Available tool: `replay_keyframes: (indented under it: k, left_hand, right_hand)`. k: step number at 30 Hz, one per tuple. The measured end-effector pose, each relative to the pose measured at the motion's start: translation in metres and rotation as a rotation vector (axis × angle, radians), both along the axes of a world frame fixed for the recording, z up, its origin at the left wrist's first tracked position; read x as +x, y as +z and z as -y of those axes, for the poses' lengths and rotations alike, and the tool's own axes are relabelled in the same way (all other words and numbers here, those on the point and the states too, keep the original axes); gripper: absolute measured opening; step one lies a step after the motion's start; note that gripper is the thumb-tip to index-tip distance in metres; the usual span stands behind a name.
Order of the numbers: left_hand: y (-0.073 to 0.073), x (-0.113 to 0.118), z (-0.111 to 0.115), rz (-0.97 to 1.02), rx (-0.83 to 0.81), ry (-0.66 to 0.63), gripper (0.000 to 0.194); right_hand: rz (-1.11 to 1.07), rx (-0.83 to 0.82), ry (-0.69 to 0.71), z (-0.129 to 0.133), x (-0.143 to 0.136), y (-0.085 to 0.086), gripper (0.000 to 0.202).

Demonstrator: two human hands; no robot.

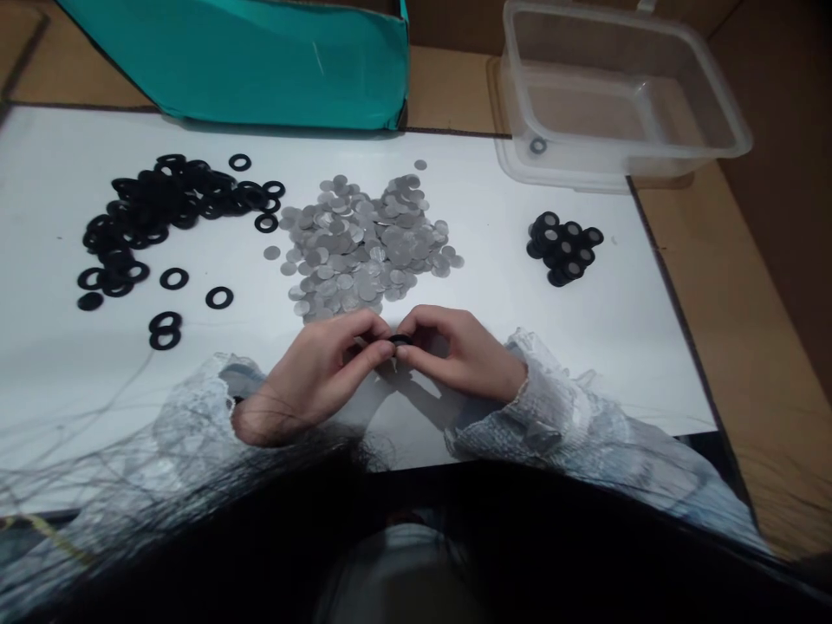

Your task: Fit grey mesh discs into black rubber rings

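Note:
Near the middle of the white board, my left hand [325, 364] and my right hand [455, 351] meet, fingertips pinched on one black ring [400, 340] between them. Whether a disc sits in that ring is too small to tell. Just beyond my hands spreads a pile of thin silver discs [370, 247]. A heap of black rings [156, 204] lies at the left, with several loose rings nearer me. To the right stand stacked black rings [564, 247] with grey discs showing in their centres.
A teal box [279, 69] stands at the back left. At the back right, a clear plastic container [624, 152] overlaps the board's edge, with one black ring [537, 146] seen at its left corner. The white board [617, 347] lies on brown cardboard [721, 286].

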State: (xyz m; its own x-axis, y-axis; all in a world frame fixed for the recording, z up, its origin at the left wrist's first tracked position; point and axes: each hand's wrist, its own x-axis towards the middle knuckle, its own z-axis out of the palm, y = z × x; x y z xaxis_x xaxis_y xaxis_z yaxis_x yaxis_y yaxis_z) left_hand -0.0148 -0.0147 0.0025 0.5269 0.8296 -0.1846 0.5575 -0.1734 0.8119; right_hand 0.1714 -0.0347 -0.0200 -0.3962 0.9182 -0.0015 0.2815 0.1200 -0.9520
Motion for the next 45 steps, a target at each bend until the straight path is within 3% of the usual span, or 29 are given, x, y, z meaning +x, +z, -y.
replay_keyframes:
  k: [9,15,19,25,33,40,45]
  left_hand:
    - [-0.004,-0.001,0.005,0.073,0.059,0.064,0.014]
    - [-0.006,0.001,0.007,0.081,0.07,0.139,0.016]
    - [-0.007,0.002,0.006,0.131,0.058,0.17,0.014]
    - [-0.003,0.0,0.003,-0.016,0.058,0.013,0.019]
    - [-0.004,0.001,0.007,-0.068,0.21,0.103,0.014]
    - [-0.008,0.003,0.009,0.101,0.031,0.222,0.014]
    - [-0.008,0.001,0.006,0.102,-0.013,0.205,0.016]
  right_hand:
    - [-0.216,-0.238,-0.186,0.002,-0.004,-0.001,0.027]
    - [-0.342,-0.205,-0.282,0.003,-0.016,-0.007,0.026]
    - [-0.319,-0.228,-0.191,0.004,-0.015,-0.012,0.016]
    - [-0.029,-0.099,-0.079,0.001,-0.003,-0.005,0.011]
    - [-0.204,-0.254,-0.235,0.002,-0.009,-0.007,0.019]
    - [-0.266,-0.186,-0.351,0.006,-0.018,-0.009,0.021]
    - [-0.121,-0.202,-0.148,0.001,-0.009,-0.009,0.018]
